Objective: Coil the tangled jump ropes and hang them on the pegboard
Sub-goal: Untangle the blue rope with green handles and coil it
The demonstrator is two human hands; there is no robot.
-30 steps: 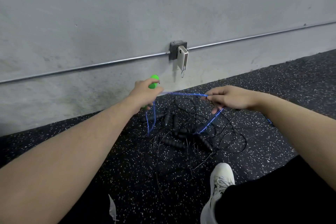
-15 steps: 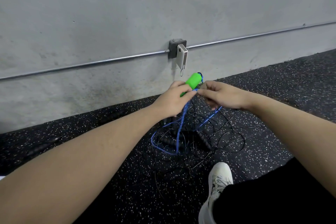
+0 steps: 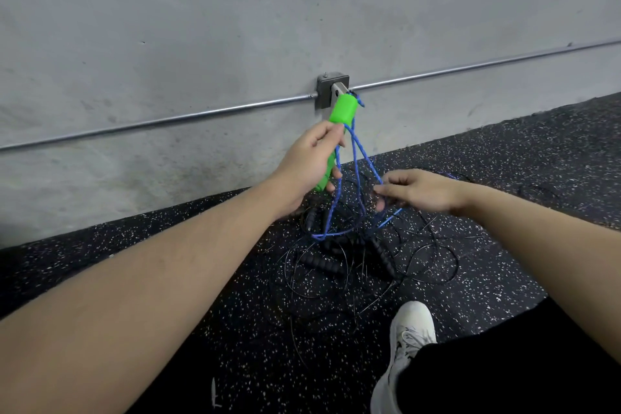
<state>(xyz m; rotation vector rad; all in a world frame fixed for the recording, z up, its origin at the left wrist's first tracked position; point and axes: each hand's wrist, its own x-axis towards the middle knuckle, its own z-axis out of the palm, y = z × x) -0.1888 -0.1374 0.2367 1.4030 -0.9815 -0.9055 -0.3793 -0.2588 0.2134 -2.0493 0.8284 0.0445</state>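
My left hand (image 3: 307, 163) grips the green handle (image 3: 341, 112) of a jump rope, raised in front of the wall. Loops of its blue rope (image 3: 361, 158) hang from under my left thumb down toward the floor. My right hand (image 3: 420, 190) is lower and to the right, its fingers pinching a strand of the blue rope. Below both hands a tangle of thin black jump ropes (image 3: 356, 259) with ribbed black handles lies on the floor. No pegboard is in view.
A grey concrete wall carries a metal conduit (image 3: 168, 119) and a junction box (image 3: 327, 91) right behind the green handle. The floor is black speckled rubber (image 3: 168, 245). My white shoe (image 3: 408, 339) and dark trouser leg are at the lower right.
My left hand has lifted the green handle higher, in front of the junction box. My right hand has dropped away from it and moved right along the blue rope; more loops hang from the left hand.
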